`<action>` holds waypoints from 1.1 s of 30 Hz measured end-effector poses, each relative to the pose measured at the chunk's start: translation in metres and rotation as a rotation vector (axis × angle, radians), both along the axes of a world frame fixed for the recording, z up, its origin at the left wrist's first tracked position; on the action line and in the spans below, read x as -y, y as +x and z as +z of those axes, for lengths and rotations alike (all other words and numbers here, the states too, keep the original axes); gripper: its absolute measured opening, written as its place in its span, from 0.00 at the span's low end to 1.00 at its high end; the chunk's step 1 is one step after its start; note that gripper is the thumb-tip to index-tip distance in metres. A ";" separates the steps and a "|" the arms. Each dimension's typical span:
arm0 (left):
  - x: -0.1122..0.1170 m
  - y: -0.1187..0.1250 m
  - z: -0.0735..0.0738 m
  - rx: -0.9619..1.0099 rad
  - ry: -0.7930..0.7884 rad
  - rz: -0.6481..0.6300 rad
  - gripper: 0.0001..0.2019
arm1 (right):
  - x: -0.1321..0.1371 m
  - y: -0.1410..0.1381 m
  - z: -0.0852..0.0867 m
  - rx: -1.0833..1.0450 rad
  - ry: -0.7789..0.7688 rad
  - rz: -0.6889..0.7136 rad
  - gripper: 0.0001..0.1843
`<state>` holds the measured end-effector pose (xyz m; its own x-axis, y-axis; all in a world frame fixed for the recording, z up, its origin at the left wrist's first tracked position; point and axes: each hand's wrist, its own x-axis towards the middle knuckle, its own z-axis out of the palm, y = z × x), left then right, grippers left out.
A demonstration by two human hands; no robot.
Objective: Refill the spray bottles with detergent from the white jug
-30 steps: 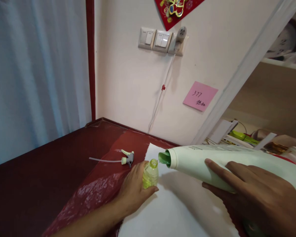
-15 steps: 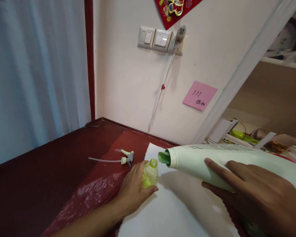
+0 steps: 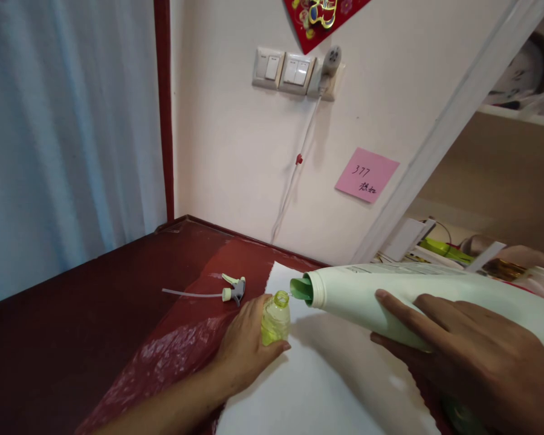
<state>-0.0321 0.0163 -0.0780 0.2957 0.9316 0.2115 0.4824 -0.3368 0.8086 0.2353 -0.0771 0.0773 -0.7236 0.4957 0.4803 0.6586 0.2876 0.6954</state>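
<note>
My left hand (image 3: 245, 350) is wrapped round a small yellow-green bottle (image 3: 275, 317) that stands upright and uncapped on a white sheet (image 3: 317, 386). My right hand (image 3: 466, 356) grips a large pale green bottle (image 3: 390, 296), tipped on its side. Its green spout (image 3: 301, 290) sits right at the small bottle's mouth. A trigger spray head with its thin tube (image 3: 229, 292) lies on the red plastic to the left of my left hand.
The dark red table (image 3: 72, 338) meets a white wall with switches (image 3: 283, 69), a plugged-in cable (image 3: 299, 160) and a pink note (image 3: 366, 176). A pale curtain (image 3: 63, 133) hangs at left. A cluttered shelf (image 3: 471, 254) is behind the big bottle.
</note>
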 end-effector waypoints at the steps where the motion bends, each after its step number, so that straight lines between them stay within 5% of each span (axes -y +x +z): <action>1: 0.000 0.000 0.000 -0.003 0.001 0.001 0.36 | 0.000 0.000 0.000 -0.002 0.006 0.005 0.16; 33: 0.001 -0.001 0.000 -0.014 -0.003 0.001 0.35 | 0.002 -0.002 0.002 0.014 0.000 -0.016 0.15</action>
<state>-0.0332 0.0152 -0.0783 0.2975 0.9325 0.2048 0.4938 -0.3338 0.8030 0.2332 -0.0789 0.0790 -0.7221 0.5075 0.4701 0.6534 0.2770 0.7045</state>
